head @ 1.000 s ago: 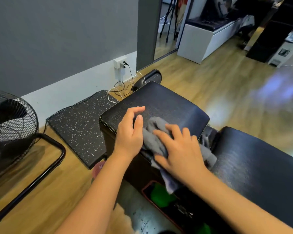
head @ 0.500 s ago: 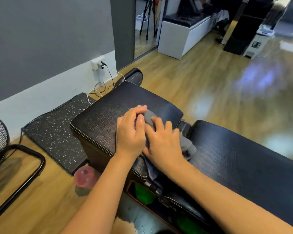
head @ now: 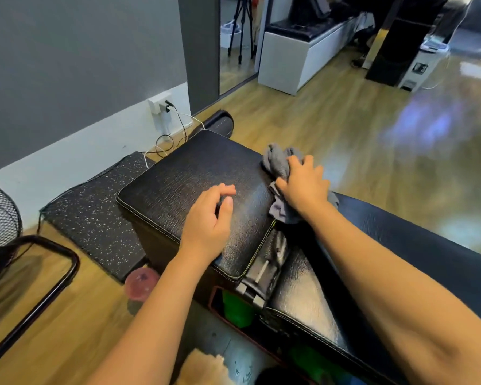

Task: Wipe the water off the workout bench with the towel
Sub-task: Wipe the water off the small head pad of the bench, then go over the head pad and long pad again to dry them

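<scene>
Gripping the bunched grey towel, the right hand is curling its fingers over the cloth at the right edge of the black workout bench seat pad, centre of the frame. Left hand is resting on the pad's near edge, fingers loosely curled, holding nothing. A pink bottle is standing on the floor, lower left.

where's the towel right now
In the head view, the grey towel lies bunched at the right edge of the bench's seat pad, under the right hand, right of the left hand.
</scene>
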`<state>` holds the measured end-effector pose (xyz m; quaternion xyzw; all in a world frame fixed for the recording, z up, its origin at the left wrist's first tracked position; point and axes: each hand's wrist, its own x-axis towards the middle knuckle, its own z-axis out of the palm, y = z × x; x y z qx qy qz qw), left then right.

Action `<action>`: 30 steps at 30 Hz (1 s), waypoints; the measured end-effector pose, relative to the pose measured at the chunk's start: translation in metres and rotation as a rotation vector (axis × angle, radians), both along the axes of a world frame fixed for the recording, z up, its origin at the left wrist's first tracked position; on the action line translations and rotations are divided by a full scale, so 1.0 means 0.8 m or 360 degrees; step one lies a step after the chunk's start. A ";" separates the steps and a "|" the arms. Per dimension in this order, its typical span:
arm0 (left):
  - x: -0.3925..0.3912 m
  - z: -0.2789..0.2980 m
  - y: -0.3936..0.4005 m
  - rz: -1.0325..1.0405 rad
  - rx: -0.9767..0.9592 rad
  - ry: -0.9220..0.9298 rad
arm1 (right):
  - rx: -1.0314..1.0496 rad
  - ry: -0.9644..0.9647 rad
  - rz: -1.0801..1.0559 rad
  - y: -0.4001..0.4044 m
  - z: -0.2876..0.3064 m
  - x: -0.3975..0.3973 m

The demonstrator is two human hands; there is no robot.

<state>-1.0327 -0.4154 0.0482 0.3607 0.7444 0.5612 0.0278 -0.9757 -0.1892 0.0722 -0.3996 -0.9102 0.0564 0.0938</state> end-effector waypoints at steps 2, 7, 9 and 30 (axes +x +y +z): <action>0.000 0.003 -0.003 0.0002 -0.0008 -0.0033 | 0.0258 -0.0099 0.0312 -0.030 0.004 0.025; 0.013 0.013 0.003 -0.0101 -0.0077 -0.0093 | 0.0713 -0.0242 0.0937 -0.133 0.014 0.128; 0.033 0.013 0.015 -0.0295 -0.0114 -0.0140 | 0.0750 -0.0324 0.0991 -0.150 0.022 0.160; 0.117 0.012 0.090 -0.0137 0.0292 -0.0434 | 0.0353 -0.0425 0.0595 -0.059 0.044 0.185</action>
